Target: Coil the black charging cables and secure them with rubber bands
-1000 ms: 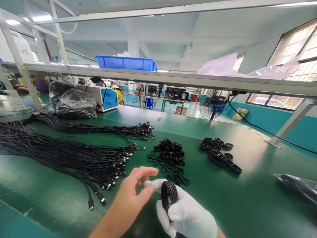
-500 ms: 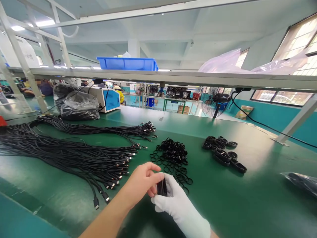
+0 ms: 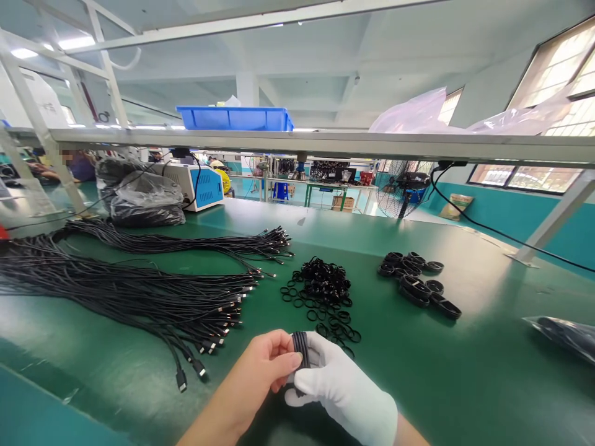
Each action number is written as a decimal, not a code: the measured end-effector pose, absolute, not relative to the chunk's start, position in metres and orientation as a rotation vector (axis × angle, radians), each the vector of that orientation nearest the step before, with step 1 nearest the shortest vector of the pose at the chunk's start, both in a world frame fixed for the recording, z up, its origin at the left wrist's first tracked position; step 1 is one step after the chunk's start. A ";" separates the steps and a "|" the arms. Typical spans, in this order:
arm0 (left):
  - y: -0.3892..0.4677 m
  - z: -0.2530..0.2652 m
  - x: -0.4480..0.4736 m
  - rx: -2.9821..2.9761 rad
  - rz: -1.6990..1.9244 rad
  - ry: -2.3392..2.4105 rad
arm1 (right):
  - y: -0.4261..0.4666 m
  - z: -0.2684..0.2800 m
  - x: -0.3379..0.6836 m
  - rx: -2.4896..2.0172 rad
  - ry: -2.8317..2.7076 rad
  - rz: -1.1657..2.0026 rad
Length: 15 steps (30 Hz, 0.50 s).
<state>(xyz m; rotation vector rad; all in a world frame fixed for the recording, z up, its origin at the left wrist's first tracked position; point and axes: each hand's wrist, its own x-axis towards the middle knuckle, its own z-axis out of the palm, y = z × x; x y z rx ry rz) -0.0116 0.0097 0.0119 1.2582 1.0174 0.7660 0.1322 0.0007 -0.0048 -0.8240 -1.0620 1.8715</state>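
Observation:
A coiled black cable (image 3: 301, 348) is held between my two hands at the front of the green table. My bare left hand (image 3: 274, 362) grips its left side, thumb across the coil. My right hand (image 3: 325, 375), in a white glove, closes round the other side. Just beyond my hands lies a heap of small black rings (image 3: 325, 282), with several loose ones scattered toward me. To the left, a long bundle of straight black cables (image 3: 153, 297) points its connectors at my hands. Finished-looking cable coils (image 3: 416, 288) rest on the right.
A second cable bundle (image 3: 186, 243) lies farther back. Behind it stand a plastic-wrapped black package (image 3: 146, 198) and a blue-and-white machine (image 3: 204, 187). A shelf (image 3: 325, 142) crosses above the table, carrying a blue tray (image 3: 237, 119). A clear bag (image 3: 562, 334) lies far right.
My left hand has come down and its fingers now close on the coil, whose strands face me more plainly. Both hands sit slightly lower. The cables and rings on the table stay put.

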 end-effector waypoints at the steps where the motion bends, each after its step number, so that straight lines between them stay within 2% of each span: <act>1: 0.010 0.013 -0.012 1.279 0.750 1.020 | 0.001 -0.006 0.134 -0.802 -1.053 1.889; 6: 0.009 0.015 -0.014 1.643 0.870 1.355 | -0.001 -0.007 0.139 -0.748 -0.970 2.017; 10: 0.002 0.005 -0.012 1.971 1.028 1.358 | -0.001 -0.007 0.137 -0.788 -1.017 1.990; 15: 0.000 -0.005 -0.008 1.978 1.162 1.470 | 0.000 -0.009 0.134 -0.747 -1.053 2.036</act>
